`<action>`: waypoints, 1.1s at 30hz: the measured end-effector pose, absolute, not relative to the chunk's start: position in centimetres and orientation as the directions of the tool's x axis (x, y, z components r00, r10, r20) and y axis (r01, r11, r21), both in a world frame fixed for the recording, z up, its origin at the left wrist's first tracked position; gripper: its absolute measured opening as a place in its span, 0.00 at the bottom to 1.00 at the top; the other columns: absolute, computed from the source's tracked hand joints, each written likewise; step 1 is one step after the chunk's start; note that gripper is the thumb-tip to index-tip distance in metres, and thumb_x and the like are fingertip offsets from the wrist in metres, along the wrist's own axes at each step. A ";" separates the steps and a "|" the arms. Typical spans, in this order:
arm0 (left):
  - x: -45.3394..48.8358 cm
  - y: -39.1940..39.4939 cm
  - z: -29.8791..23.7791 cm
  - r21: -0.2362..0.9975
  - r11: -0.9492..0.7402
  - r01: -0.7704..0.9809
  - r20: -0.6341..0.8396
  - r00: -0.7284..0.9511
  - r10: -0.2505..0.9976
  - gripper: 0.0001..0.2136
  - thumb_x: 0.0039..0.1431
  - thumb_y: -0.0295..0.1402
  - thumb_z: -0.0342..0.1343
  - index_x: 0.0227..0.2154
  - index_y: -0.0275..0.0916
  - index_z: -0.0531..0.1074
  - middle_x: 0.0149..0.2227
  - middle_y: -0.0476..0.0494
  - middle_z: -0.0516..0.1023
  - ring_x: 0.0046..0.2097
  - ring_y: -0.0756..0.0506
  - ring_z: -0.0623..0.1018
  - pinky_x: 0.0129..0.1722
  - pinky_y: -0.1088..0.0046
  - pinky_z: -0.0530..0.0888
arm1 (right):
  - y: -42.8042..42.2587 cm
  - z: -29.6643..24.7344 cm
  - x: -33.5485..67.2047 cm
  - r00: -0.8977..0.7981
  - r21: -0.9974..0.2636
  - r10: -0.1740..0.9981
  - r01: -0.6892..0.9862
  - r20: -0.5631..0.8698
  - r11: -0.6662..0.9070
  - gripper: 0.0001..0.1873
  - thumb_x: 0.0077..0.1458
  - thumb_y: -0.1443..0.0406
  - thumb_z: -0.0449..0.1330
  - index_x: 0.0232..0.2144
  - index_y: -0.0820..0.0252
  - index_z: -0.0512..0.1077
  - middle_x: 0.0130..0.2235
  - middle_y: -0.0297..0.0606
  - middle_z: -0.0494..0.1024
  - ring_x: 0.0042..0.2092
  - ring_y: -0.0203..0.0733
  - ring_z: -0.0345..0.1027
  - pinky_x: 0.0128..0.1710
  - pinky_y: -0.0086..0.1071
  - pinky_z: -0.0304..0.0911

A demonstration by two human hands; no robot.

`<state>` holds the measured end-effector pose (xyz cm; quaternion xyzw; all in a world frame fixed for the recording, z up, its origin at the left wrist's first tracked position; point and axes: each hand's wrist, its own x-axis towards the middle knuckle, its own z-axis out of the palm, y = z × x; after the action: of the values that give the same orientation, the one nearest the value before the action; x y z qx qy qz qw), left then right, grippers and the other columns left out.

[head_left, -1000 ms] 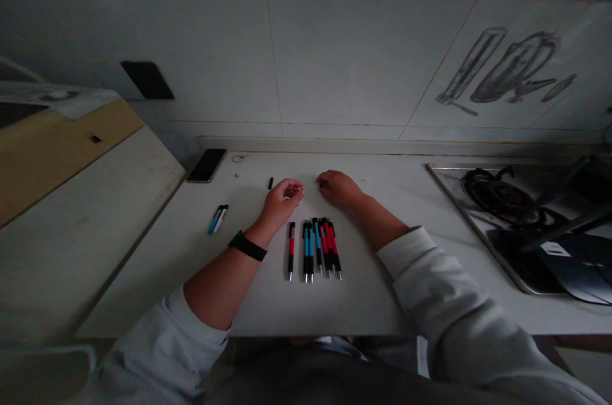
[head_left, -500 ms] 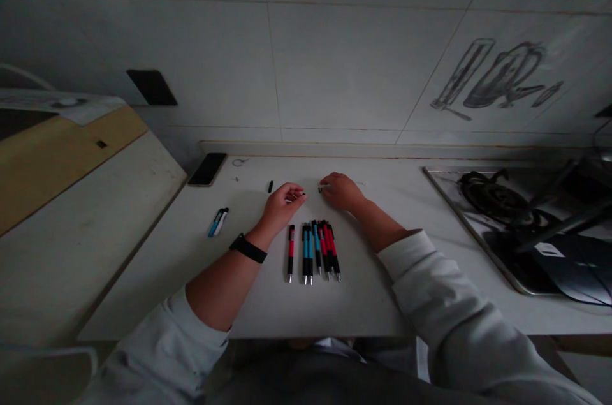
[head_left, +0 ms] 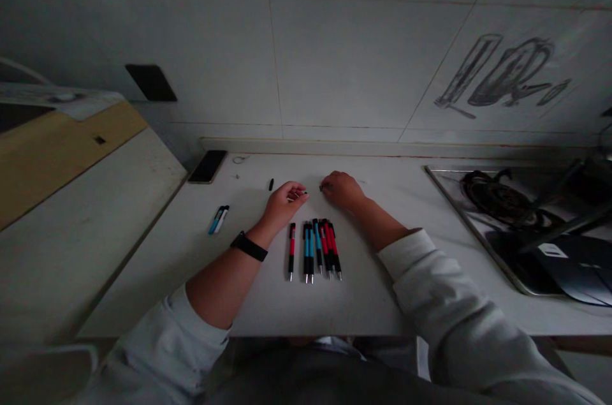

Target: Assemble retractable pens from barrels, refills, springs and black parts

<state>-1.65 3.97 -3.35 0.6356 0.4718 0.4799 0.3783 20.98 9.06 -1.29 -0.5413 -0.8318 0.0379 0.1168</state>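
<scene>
A row of red-and-black and blue-and-black click pens (head_left: 313,249) lies on the white counter (head_left: 268,303). Just beyond it, the left hand (head_left: 282,202) is curled closed around a slim pale pen part (head_left: 299,192). The right hand (head_left: 343,191) pinches what seems, in the dimness, a small dark pen piece (head_left: 322,187). Wrists resting on the counter should steady the fit.

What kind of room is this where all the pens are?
Most likely a kitchen. A gas burner sits on the right, the wall behind is tiled, and the pens lie on a pale counter running along that wall.
</scene>
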 end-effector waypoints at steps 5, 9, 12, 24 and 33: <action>-1.7 4.1 -3.5 0.926 -0.287 0.246 0.271 0.097 0.958 0.10 0.57 0.34 0.65 0.41 0.39 0.77 0.36 0.45 0.80 0.37 0.47 0.78 0.36 0.72 0.75 | 9.0 -1.1 20.9 -0.391 -0.185 0.908 0.891 0.149 0.414 0.13 0.63 0.63 0.61 0.47 0.56 0.81 0.49 0.45 0.81 0.50 0.48 0.74 0.54 0.36 0.65; -1.7 4.1 -3.4 0.925 -0.283 0.253 0.265 0.104 0.959 0.10 0.57 0.33 0.65 0.41 0.39 0.77 0.36 0.45 0.80 0.38 0.47 0.78 0.37 0.71 0.75 | 9.0 -1.1 21.0 -0.392 -0.192 0.906 0.888 0.160 0.418 0.12 0.63 0.63 0.61 0.46 0.56 0.82 0.48 0.45 0.81 0.49 0.48 0.74 0.52 0.37 0.66; -1.7 4.0 -3.4 0.928 -0.276 0.249 0.258 0.102 0.961 0.10 0.57 0.33 0.65 0.41 0.39 0.77 0.36 0.45 0.80 0.38 0.47 0.78 0.37 0.71 0.75 | 9.1 -1.3 21.0 -0.397 -0.206 0.901 0.880 0.175 0.428 0.13 0.62 0.63 0.61 0.47 0.57 0.81 0.49 0.46 0.81 0.49 0.49 0.74 0.53 0.38 0.65; -1.7 4.1 -3.7 0.929 -0.279 0.242 0.260 0.108 0.960 0.10 0.58 0.33 0.65 0.41 0.39 0.77 0.37 0.44 0.80 0.37 0.47 0.79 0.36 0.72 0.76 | 8.9 -1.1 20.4 -0.402 -0.214 0.899 0.876 0.174 0.433 0.14 0.64 0.59 0.62 0.48 0.56 0.81 0.50 0.47 0.79 0.51 0.50 0.72 0.55 0.40 0.63; -1.7 4.0 -3.5 0.930 -0.272 0.247 0.250 0.117 0.961 0.10 0.58 0.33 0.65 0.41 0.39 0.76 0.38 0.44 0.80 0.38 0.47 0.78 0.37 0.71 0.75 | 9.1 -1.2 20.5 -0.409 -0.187 0.898 0.881 0.161 0.435 0.14 0.64 0.59 0.61 0.48 0.57 0.80 0.50 0.47 0.79 0.50 0.48 0.72 0.54 0.38 0.63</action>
<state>-1.67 4.00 -3.53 0.6439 0.4690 0.4706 0.3794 20.54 9.07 -1.22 -0.5304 -0.8386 0.0360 0.1190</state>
